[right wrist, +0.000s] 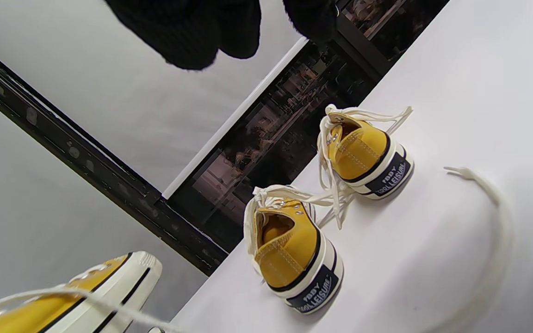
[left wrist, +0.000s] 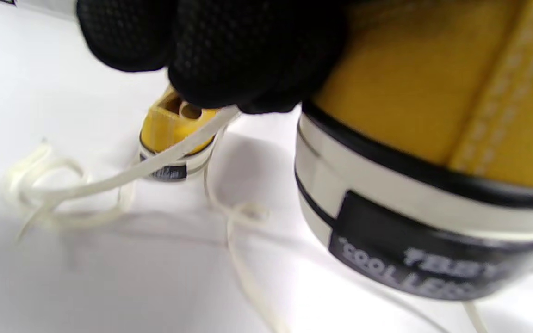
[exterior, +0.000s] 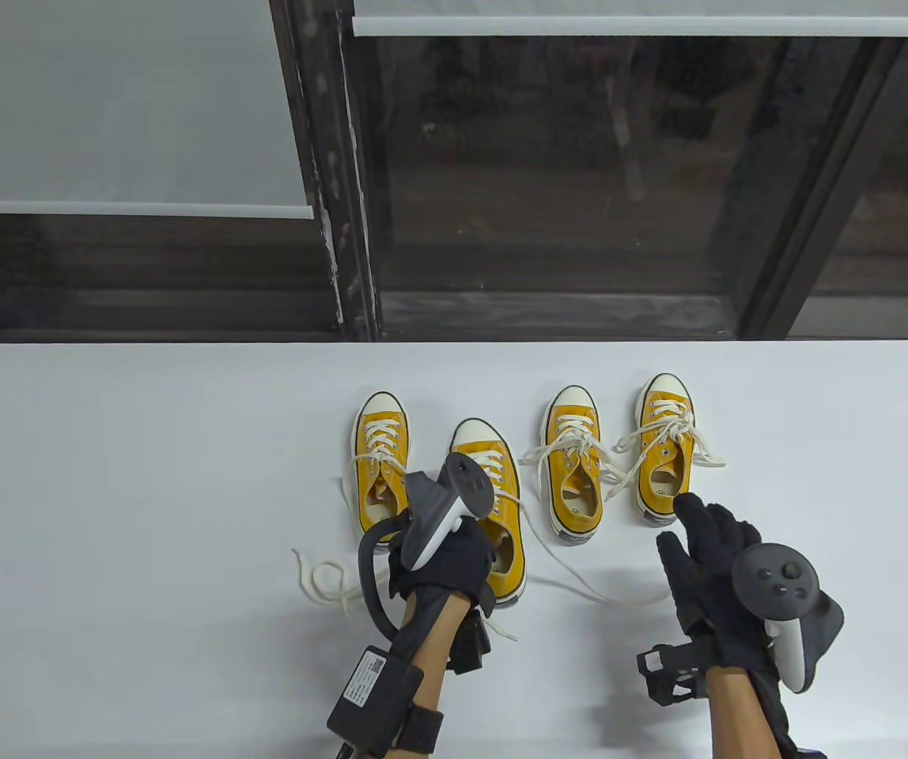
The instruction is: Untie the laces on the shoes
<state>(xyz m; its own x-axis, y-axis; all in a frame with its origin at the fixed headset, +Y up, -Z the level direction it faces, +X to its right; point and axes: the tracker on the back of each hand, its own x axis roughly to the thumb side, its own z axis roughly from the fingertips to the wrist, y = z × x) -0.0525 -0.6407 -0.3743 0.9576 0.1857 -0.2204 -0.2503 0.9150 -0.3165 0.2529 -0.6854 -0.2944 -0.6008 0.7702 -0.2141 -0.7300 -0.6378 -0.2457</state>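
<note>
Plainly, four yellow low-top shoes stand in a row on the white bench (exterior: 106,474), toes pointing far. Shoe one (exterior: 381,462), the leftmost, sits just beside shoe two (exterior: 493,506), which lies a little nearer. Shoe three (exterior: 574,466) and shoe four (exterior: 666,447) stand apart to the right, their cream laces still knotted in bows with loops spilling onto the bench between them. The left hand (exterior: 442,565) rests over the heel of shoe two, fingers curled, and in the left wrist view its fingertips (left wrist: 229,69) pinch a loose lace (left wrist: 123,175) that runs away left to a slack tangle on the bench. The right hand (exterior: 707,569) hovers near shoe four's heel with fingers spread, touching nothing; a long lace end (exterior: 580,581) trails across the bench toward it. Each heel carries a black patch with white lettering. In the right wrist view the patch on shoe three (right wrist: 315,291) reads "FBBY" over "COOL LEISURE", and shoe four's patch (right wrist: 393,173) shows the same wording. In the left wrist view the patch on shoe two (left wrist: 428,268) appears upside down and blurred, with only "COOL" legible.
</note>
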